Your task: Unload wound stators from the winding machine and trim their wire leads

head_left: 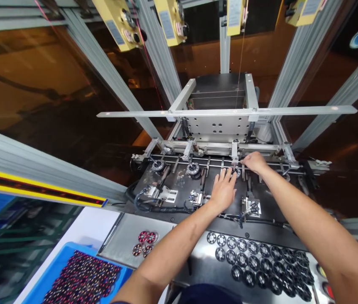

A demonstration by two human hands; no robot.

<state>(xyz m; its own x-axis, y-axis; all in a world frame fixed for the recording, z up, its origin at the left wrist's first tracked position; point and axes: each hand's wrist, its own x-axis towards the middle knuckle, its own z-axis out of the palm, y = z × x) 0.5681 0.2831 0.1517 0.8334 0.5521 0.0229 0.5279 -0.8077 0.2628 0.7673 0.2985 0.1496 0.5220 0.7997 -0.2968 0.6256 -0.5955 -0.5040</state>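
My left hand point(224, 191) lies over the third winding station, its fingers stretched out and touching a round slotted part point(237, 172), which they partly cover. Just right of that part, my right hand point(255, 162) has its thumb and forefinger pinched beside an upright metal clamp point(234, 151). Whatever is between those fingertips is too small to make out. Two similar round parts, a left one point(158, 166) and a middle one point(193, 169), sit at the other stations. A thin wire point(241, 63) runs down from above toward the third station.
Rows of black slotted rings point(253, 261) lie on the steel tray at front right. Several red-and-copper wound rings point(151, 237) lie left of my forearm. A blue bin point(68, 249) holds many more. Yellow wire tensioners point(170, 23) hang above; a long metal bar point(210, 112) crosses behind.
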